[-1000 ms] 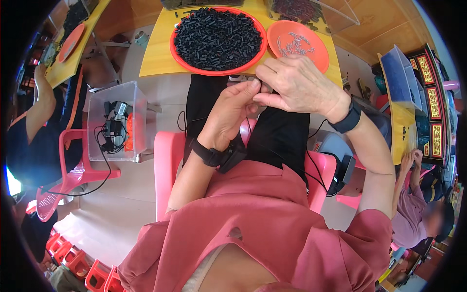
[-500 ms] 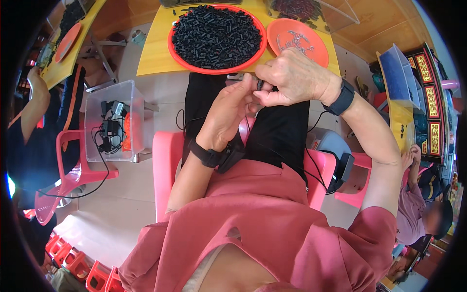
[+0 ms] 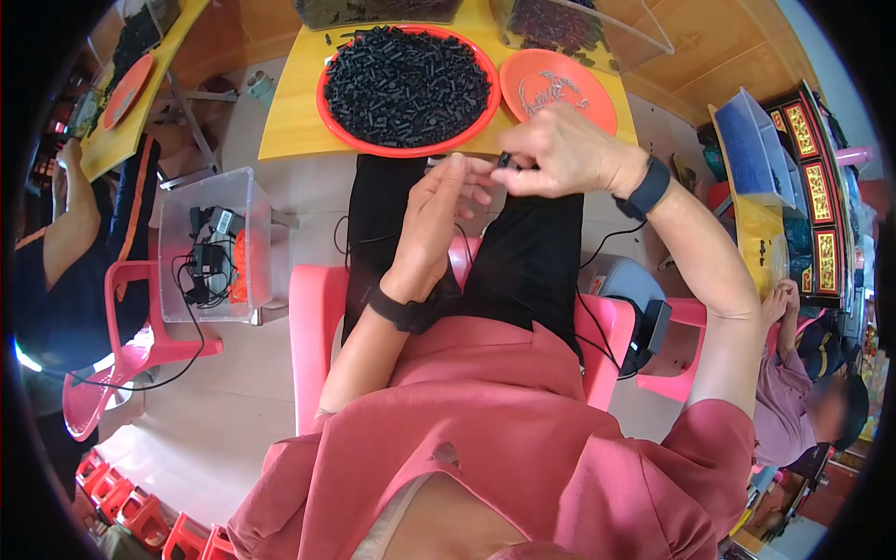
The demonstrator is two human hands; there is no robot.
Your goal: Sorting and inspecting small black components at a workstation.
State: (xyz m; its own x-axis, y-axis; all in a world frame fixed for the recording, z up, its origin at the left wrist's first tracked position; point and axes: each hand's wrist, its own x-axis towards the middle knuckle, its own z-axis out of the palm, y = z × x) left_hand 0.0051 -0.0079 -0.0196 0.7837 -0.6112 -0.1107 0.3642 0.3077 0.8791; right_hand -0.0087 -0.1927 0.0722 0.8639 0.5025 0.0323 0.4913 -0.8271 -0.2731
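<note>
Over my lap, just off the table's near edge, my right hand [image 3: 577, 154] pinches a small black plastic piece [image 3: 504, 160] between thumb and fingers. My left hand [image 3: 429, 213] is close beside it, palm turned inward, its fingers apart and nothing visible in them. Beyond the hands stands a round red tray [image 3: 322, 110] heaped with small black plastic pieces [image 3: 409, 89]. To its right, an orange-red plate [image 3: 597, 109] carries a scatter of thin silvery pins [image 3: 555, 91], partly behind my right hand.
The yellow table [image 3: 291, 121] also bears clear bins at the back, one with dark reddish parts [image 3: 551, 28]. A clear plastic box [image 3: 168, 243] with cables and adapters stands at left, near a pink chair [image 3: 117, 299]. Other people sit at tables on both sides.
My hands have drawn apart slightly; the left has moved back from the black piece, which stays in my right fingers. The whole view has shifted a little.
</note>
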